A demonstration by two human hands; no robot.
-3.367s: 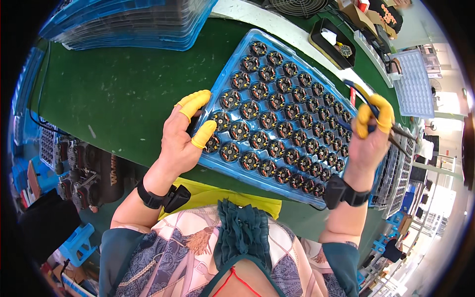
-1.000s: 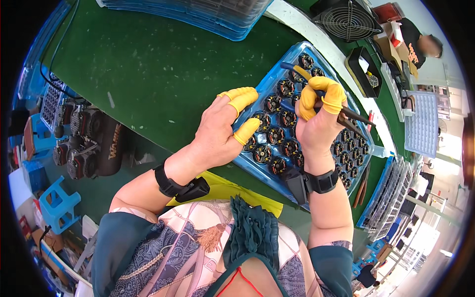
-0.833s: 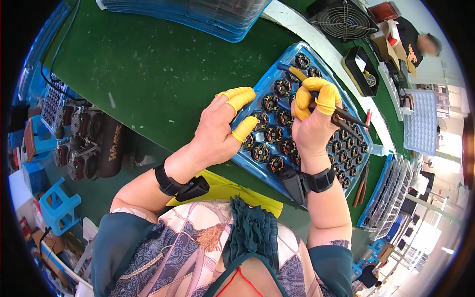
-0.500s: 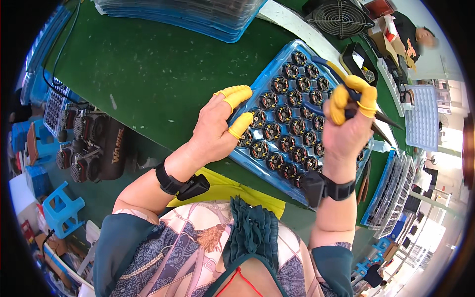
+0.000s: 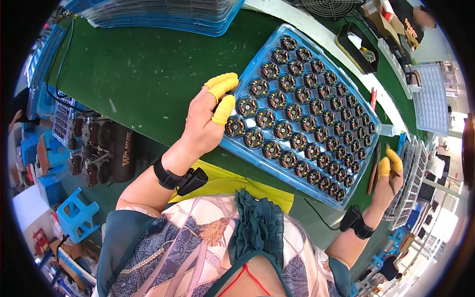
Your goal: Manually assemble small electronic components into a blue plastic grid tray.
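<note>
My left hand [image 5: 205,116], yellow finger cots on its fingertips, grips the left edge of a blue plastic tray [image 5: 257,157]. Rows of small round motor-like parts with dark rims and coloured wires, such as this round part [image 5: 265,119], fill the tray. Beyond the tray's right end, my right hand [image 5: 388,180] is closed, with yellow cots on its fingers. A thin dark piece shows between its fingers, too small to name. Beside that hand lies a long-handled tool [image 5: 373,171] with brownish handles.
Stacked clear trays [image 5: 413,183] stand right of my right hand. Another tray stack [image 5: 163,20] sits at the back left of the green table [image 5: 143,74]. A black box [image 5: 357,47], a red tool [image 5: 373,96] and a fan [image 5: 331,6] lie along the far side.
My right hand has moved right and nearer to me, off the tray. The blue-and-yellow-handled pliers it held no longer show. My left hand stays at the tray's edge.
</note>
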